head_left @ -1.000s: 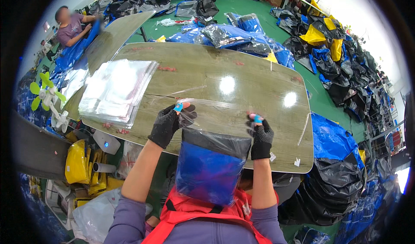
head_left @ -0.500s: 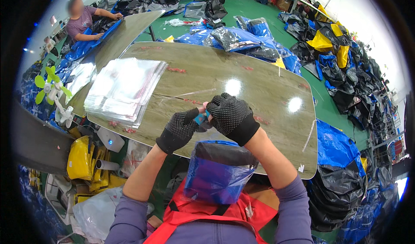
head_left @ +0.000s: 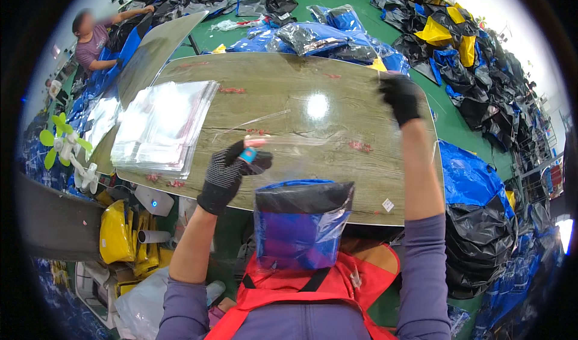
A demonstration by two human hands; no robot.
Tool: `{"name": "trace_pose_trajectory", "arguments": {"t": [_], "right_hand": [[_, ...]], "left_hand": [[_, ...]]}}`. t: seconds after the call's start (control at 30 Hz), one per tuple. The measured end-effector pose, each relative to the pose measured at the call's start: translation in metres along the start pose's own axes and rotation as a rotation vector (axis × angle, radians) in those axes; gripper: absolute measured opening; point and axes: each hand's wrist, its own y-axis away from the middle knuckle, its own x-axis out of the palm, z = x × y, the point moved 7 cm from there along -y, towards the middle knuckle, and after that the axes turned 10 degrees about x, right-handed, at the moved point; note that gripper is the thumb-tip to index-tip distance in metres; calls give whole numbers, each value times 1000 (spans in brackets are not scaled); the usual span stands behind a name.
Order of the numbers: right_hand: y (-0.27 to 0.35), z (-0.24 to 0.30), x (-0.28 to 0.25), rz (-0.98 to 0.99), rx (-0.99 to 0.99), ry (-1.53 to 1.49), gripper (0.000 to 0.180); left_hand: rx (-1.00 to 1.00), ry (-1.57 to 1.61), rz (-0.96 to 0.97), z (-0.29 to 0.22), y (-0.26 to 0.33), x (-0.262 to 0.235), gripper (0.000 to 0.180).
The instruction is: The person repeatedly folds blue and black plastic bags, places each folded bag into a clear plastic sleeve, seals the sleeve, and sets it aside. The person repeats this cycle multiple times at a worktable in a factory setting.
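Steadiness at the flap edge would serve best while sealing; the left hand (head_left: 232, 173) pinches the mouth of the clear plastic bag holding a folded blue-and-black item (head_left: 301, 225), just below that grip at the wood-grain tabletop's (head_left: 337, 87) near edge; the right hand (head_left: 400, 96), closed, is raised over its far edge, holding what cannot be told.
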Motion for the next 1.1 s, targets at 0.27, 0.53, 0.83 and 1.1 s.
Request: {"name": "trace_pose_trajectory", "arguments": {"t": [0.27,0.53,0.83,1.1], "right_hand": [[100,-16,108,206,-924,642,36],[95,-5,129,314,-950,744,22],[24,-94,-64,-161,165,-189,34],[72,-167,33,604,229,-487,38]], "left_hand": [[60,-87,14,-4,-3,0,32],[405,-648,67,-26,8,12,24],[20,-252,-56,-7,-3,-37,34],[-162,247,-63,6,21,-46,36]]}}
